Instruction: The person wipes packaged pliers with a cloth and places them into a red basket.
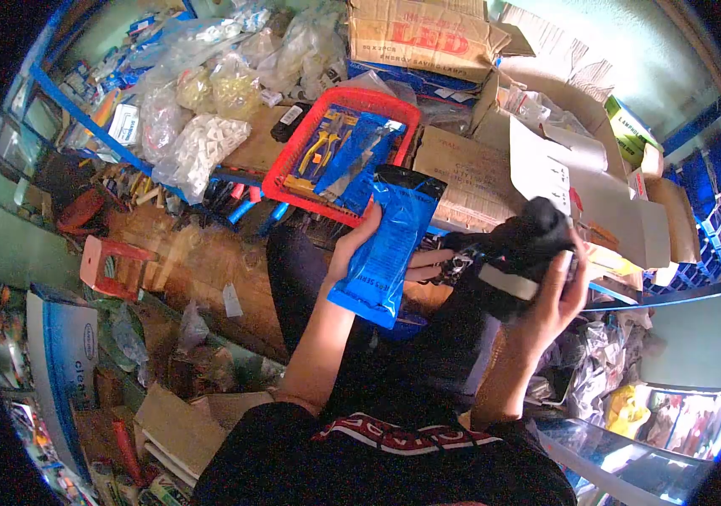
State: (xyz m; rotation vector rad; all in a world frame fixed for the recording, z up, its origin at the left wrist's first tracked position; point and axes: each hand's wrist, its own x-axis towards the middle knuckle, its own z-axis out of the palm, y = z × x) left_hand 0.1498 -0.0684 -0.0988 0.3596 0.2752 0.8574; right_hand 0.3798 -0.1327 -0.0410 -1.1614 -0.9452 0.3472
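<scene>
My left hand [355,239] is closed on a blue plastic packet [387,253] with printed lettering and a black top end. The fingers of that hand show past the packet's right side, close to a small patterned black-and-white piece. On the right, my right hand [559,291] grips a soft-looking black bundle [522,244] with a pale strip along its lower side; it is smeared by motion and its kind is unclear. Just beyond the packet stands a red plastic basket [274,175] holding yellow-handled pliers [324,152] and another blue package [362,156].
Cardboard boxes [461,169] and an open carton sit behind my hands. Plastic bags of small parts [213,148] crowd the shelf at left. A red stool [112,266] stands on the floor, and a glass case [630,455] is at lower right.
</scene>
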